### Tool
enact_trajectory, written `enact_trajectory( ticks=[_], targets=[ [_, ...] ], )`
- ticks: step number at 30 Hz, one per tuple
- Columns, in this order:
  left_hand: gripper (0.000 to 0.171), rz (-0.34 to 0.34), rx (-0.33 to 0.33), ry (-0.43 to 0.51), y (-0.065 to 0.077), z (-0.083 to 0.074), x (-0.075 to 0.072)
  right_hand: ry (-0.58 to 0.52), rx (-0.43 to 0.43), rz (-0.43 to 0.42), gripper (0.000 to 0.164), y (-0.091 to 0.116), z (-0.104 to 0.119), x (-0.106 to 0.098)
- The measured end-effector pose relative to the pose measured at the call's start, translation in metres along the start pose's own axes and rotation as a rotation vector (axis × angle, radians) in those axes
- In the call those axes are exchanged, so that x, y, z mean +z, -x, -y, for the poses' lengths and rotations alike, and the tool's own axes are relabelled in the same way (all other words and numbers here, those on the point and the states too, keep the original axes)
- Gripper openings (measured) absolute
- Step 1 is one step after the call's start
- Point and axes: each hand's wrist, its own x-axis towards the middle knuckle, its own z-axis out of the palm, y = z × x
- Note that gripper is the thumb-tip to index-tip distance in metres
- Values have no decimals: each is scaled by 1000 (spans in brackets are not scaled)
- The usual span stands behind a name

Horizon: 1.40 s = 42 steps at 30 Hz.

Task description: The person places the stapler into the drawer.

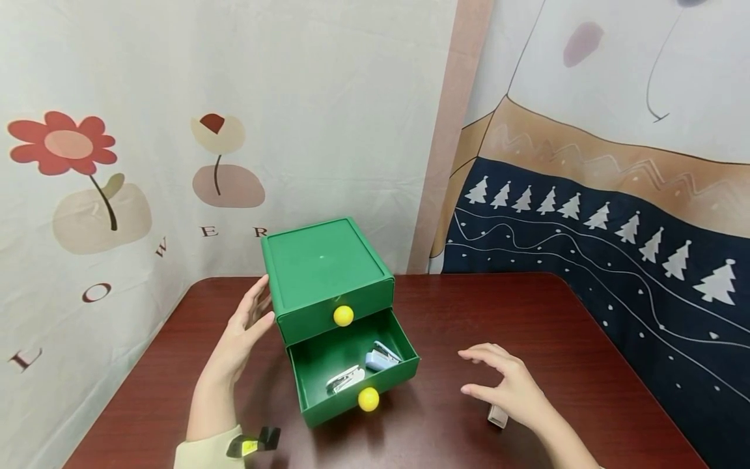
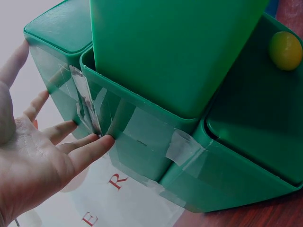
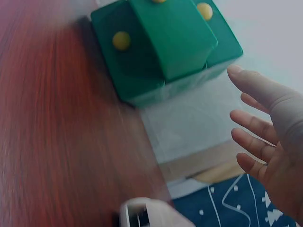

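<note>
A green drawer cabinet point(image 1: 322, 267) with yellow knobs stands on the table. Its middle drawer point(image 1: 313, 368) is pulled out, and a white stapler point(image 1: 347, 378) and a light blue stapler point(image 1: 382, 357) lie in it. My left hand point(image 1: 237, 335) rests straight, spread fingertips against the cabinet's taped left side, as the left wrist view shows. To the right of the drawer, my right hand point(image 1: 506, 384) hovers with fingers and thumb apart, holding nothing. A small pale object point(image 1: 498, 415) sits on the table below it, partly hidden by the hand.
The dark red wooden table point(image 1: 445, 417) reaches back to a light curtain with printed flowers point(image 1: 70, 144). At the right hangs a dark blue cloth with white trees point(image 1: 609, 260). The closed top drawer point(image 1: 310, 320) juts over the opened one.
</note>
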Motion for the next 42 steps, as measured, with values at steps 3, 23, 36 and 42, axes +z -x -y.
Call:
enact_trajectory(
  ticks=[3,23,36,42],
  targets=[
    [64,-3,-2,-3,0,0,0,-24,57,12,54,7,-10,-5],
    [64,-6,-15,-9,-2,-2,-1,43,169,19,50,46,-58,-38],
    [65,0,-17,5,-1,-1,0,132,239,64,52,62,-77,-44],
    [65,-3,-17,23,-1,0,0,150,255,61,50,64,-79,-44]
  ],
)
